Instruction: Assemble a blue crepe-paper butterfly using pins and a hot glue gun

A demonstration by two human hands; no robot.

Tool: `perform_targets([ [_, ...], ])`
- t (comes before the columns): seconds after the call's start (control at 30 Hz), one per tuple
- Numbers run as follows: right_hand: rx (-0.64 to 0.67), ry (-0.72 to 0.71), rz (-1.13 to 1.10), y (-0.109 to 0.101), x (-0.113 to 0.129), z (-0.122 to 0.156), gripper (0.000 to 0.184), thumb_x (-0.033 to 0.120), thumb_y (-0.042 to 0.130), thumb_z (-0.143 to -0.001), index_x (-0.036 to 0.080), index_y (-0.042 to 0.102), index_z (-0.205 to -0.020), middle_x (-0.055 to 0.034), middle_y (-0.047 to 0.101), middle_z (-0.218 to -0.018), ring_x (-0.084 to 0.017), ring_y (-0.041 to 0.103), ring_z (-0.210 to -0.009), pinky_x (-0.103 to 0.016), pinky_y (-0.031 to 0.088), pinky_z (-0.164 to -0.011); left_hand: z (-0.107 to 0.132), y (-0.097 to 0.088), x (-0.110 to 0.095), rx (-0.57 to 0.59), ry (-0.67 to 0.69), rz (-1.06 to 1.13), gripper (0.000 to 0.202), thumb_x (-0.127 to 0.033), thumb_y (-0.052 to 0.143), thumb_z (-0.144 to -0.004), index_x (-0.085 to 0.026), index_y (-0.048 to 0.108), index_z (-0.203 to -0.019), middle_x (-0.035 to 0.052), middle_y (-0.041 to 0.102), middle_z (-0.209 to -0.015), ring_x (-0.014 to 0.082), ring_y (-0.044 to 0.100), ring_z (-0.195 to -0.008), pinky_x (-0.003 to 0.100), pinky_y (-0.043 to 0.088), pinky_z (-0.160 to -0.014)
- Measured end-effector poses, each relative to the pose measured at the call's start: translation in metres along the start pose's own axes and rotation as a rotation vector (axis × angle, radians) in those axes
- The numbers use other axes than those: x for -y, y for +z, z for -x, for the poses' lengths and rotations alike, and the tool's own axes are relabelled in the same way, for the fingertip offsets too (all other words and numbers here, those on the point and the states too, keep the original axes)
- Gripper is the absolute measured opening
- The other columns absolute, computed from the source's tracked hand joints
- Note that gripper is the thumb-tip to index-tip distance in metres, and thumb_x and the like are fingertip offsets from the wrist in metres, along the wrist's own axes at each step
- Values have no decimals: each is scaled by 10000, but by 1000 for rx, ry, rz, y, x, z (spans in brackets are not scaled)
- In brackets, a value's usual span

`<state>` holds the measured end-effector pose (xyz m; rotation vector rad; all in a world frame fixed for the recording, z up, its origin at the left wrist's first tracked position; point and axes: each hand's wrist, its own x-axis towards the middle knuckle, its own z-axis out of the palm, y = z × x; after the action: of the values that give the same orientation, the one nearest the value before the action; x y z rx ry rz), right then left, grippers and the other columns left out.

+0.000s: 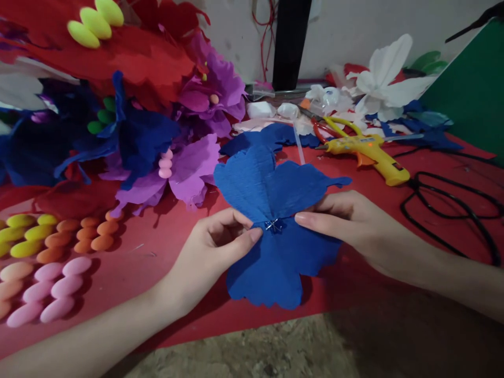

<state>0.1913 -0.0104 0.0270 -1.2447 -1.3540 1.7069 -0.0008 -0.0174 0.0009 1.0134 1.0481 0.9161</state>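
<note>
A blue crepe-paper flower (271, 268) with wavy-edged petals is held between my two hands above the red tabletop. At its middle sits a small shiny dark-blue centre piece (274, 226). My left hand (220, 244) pinches the flower just left of that centre, thumb on top. On the right, my right hand (342, 220) grips a petal close to the centre, its thumb lying over the paper and the other fingers hidden behind. Further petals in the same blue (271, 135) lie just beyond the flower.
A yellow glue gun (368, 152) lies back right with its black cable (437, 231), near red-and-yellow-handled pliers (334, 126). Purple flowers (192, 168), red flowers (137, 58) and a white flower (384, 84) stand behind. Orange ovals (88, 233) and pink ovals (59, 289) lie in rows at left.
</note>
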Motion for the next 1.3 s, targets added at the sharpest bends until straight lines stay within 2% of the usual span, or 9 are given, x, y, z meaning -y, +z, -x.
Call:
perform_targets([
  [0.13,6,90,-57,1,1,-1,125,351,830,-585,299,730,-637,32,720,-735,-145,685,-724,-187,564,-638,1,0,0,23,-16,39,92,-165,747,-620,-188,659,-627,-46,633,-595,76,555,-555,153,447,-538],
  [0.27,-48,115,-69,3,1,-1,159,318,857,-522,291,710,-578,40,713,-721,-126,660,-646,-176,539,-548,1,-1,1,69,-18,57,99,-144,749,-630,-191,662,-622,-53,622,-582,66,540,-537,136,430,-512],
  [0.4,-34,111,-67,4,0,0,146,332,839,-551,281,703,-561,44,663,-610,-98,616,-562,-156,488,-474,0,-1,1,125,-36,96,96,-122,740,-659,-192,673,-652,-56,639,-626,61,557,-558,132,448,-532],
  [0.63,-51,102,-45,4,-2,3,147,332,833,-553,276,699,-574,49,680,-648,-96,611,-559,-160,483,-468,1,-2,0,163,-22,126,88,-126,739,-683,-183,672,-688,-49,644,-679,64,571,-609,130,460,-568],
  [0.77,-100,86,56,2,-2,4,195,418,801,-593,261,689,-559,27,684,-648,-116,609,-561,-186,478,-452,1,-2,1,146,2,88,97,-176,744,-691,-185,648,-703,-39,624,-664,90,575,-631,160,474,-595],
  [0.87,-171,46,119,2,-2,3,179,442,770,-635,272,715,-625,23,711,-735,-143,656,-678,-211,533,-560,2,-1,1,130,16,59,109,-188,736,-694,-191,627,-689,-42,607,-642,95,571,-617,164,468,-583],
  [1.0,-176,-31,17,3,-3,0,177,343,817,-586,303,720,-728,45,729,-874,-175,681,-878,-242,569,-751,3,1,1,102,54,33,83,-182,710,-696,-201,629,-692,-36,632,-664,105,592,-611,187,492,-603],
  [1.13,-151,-17,-20,3,-4,-1,178,337,816,-589,288,716,-727,25,732,-873,-209,684,-895,-295,579,-773,4,4,1,78,78,7,67,-184,703,-693,-208,643,-712,-31,651,-676,121,620,-629,205,509,-625],
  [1.3,-164,0,-19,1,-5,1,171,290,819,-583,269,708,-712,21,726,-849,-180,675,-848,-264,562,-743,5,3,-2,71,47,47,89,-156,721,-676,-194,641,-680,-43,636,-652,98,596,-619,167,487,-608],
])
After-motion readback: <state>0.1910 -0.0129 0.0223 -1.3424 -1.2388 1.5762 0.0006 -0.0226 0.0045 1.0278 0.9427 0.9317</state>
